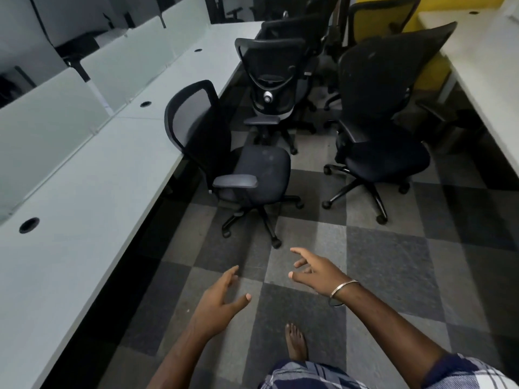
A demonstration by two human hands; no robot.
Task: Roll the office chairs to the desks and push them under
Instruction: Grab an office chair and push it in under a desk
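A grey-seated office chair [261, 169] with a mesh back stands in the aisle, its back close to the edge of the long white desk [92, 192] on the left. A black chair [384, 153] stands to its right, and a third chair [269, 80] with a mesh back stands behind them. More chairs [382, 21] crowd the far end. My left hand [222, 296] and my right hand [314, 270] reach forward over the carpet with fingers spread, holding nothing, well short of the nearest chair.
Frosted dividers [42, 116] run along the left desk. Another white desk [488, 63] lines the right side. The floor is checkered grey carpet [393, 262]. My bare foot [296, 343] is on it below my hands.
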